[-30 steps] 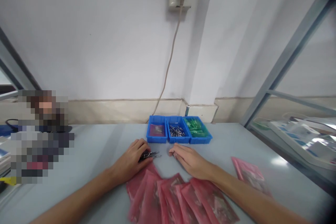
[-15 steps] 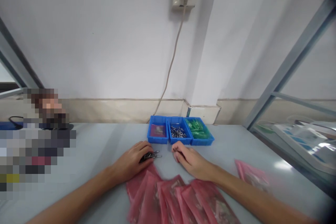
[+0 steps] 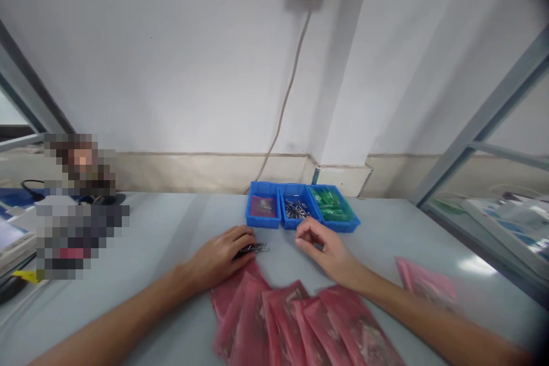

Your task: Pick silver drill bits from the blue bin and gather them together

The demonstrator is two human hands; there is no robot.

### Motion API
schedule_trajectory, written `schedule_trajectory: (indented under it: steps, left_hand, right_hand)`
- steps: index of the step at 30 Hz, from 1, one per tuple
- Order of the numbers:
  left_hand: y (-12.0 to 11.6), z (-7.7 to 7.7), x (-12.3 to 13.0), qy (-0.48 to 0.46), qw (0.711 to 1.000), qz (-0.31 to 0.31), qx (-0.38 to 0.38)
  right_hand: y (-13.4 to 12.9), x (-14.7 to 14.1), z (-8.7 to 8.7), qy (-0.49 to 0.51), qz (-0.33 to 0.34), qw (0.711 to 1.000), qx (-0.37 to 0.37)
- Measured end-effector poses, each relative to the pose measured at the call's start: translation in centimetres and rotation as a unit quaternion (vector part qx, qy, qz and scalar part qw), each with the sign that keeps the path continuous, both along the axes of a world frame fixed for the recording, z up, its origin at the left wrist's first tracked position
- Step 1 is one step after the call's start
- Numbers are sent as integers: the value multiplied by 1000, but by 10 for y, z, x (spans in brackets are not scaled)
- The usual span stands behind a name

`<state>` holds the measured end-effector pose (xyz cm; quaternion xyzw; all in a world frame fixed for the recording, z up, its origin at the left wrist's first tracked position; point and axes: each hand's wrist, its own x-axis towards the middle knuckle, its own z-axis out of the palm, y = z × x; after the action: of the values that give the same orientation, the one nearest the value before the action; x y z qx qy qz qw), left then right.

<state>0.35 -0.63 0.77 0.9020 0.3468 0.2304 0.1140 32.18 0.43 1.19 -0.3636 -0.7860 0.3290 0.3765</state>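
Observation:
My left hand [image 3: 223, 254] is curled on the table round a bunch of small metal pins [image 3: 257, 248], whose ends stick out past the fingers. My right hand [image 3: 328, 249] is bent just in front of the middle blue bin, thumb and forefinger curled towards each other; what it pinches, if anything, is too small to tell. Similar metal pins [image 3: 295, 209] lie in that bin. Several pink bags [image 3: 295, 326] with parts inside lie fanned out and overlapping below my hands.
The left blue bin [image 3: 263, 222] holds a pink packet, the right one [image 3: 338, 227] green packets. Another pink bag [image 3: 426, 281] lies beyond my right forearm. A blurred-out person [image 3: 81, 229] is at the left. Metal frames [image 3: 476, 120] stand at both sides.
The view has shifted slightly, so the bins and bags appear further right. My right hand's fingers have opened a little into a rounder curl; my left hand still holds the pins.

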Motion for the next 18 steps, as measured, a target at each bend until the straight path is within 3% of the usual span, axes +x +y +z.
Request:
schedule_trajectory:
  steps: [5, 9, 12, 18]
  left_hand:
    - [0, 0, -1, 9, 1000, -3, 8]
    - [1, 0, -2, 8, 1000, -3, 21]
    - [2, 1, -2, 10, 999, -4, 31]
    - [1, 3, -1, 15, 999, -4, 37]
  right_hand:
    - [7, -2, -10, 103, -10, 985, -141]
    - [11, -6, -9, 141, 12, 967, -211]
    - [11, -7, -5, 136, 41, 962, -235]
    - [8, -9, 0, 125, 30, 963, -238]
